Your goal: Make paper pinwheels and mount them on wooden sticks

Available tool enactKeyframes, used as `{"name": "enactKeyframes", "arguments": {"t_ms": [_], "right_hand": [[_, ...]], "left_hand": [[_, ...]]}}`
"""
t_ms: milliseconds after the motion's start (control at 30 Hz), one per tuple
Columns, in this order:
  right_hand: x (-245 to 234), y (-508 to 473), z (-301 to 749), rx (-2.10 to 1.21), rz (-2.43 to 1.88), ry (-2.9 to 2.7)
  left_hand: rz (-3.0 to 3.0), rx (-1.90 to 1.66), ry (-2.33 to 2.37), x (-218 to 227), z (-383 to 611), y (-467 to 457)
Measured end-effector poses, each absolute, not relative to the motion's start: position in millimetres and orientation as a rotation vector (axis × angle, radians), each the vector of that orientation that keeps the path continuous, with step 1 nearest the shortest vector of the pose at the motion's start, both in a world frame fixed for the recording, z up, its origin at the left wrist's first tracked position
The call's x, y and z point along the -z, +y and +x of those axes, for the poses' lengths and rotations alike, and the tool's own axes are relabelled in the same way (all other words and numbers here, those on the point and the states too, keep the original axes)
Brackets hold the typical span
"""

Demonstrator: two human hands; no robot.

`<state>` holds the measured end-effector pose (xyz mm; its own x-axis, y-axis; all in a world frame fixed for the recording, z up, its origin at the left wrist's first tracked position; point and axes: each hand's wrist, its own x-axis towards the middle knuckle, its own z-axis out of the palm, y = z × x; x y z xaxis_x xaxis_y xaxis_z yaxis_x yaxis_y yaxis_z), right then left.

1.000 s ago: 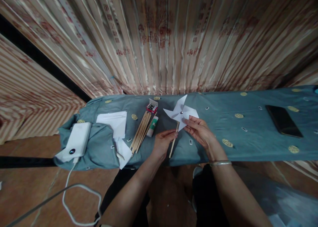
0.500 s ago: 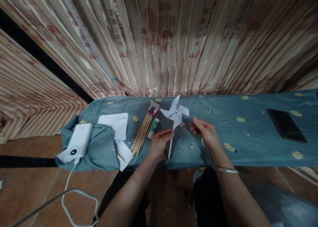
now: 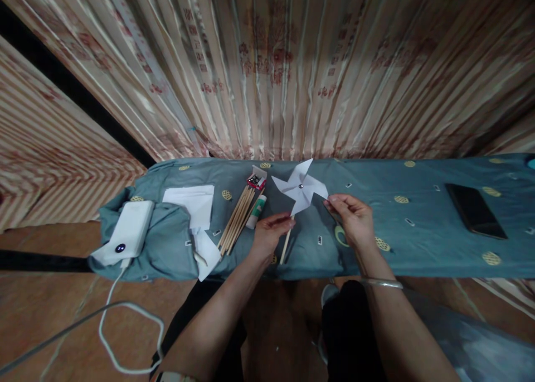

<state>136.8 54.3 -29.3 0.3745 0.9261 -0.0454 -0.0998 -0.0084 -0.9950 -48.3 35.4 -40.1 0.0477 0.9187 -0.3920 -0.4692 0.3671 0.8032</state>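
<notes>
A white paper pinwheel on a thin wooden stick stands over the teal cloth. My left hand is closed in a pinch on the stick just below the paper blades. To the right, my right hand has its fingers curled, with fingertips at the pinwheel's right blade tip; whether it grips the blade is unclear. A silver bangle sits on my right wrist.
On the teal cloth-covered table lie a bundle of wooden sticks, a glue stick, a small red box, white paper sheets, a white power bank with cable, and a black phone. A striped curtain hangs behind.
The pinwheel's blades have turned. My right hand left the blade, drew back, then returned to the right blade tip. My left hand kept its hold on the stick.
</notes>
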Motion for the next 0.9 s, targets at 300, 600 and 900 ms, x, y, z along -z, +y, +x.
{"name": "enactKeyframes", "arguments": {"t_ms": [300, 600, 900], "right_hand": [[32, 52, 124, -0.954, -1.295, -0.898], [30, 49, 119, -1.071, -1.286, -0.912], [31, 43, 101, -1.26, -1.24, -0.857]], "left_hand": [[0.596, -1.168, 1.05, 41, -50, 36], [0.633, -1.182, 1.064, 42, -52, 38], [0.67, -1.209, 1.062, 41, -52, 38]]}}
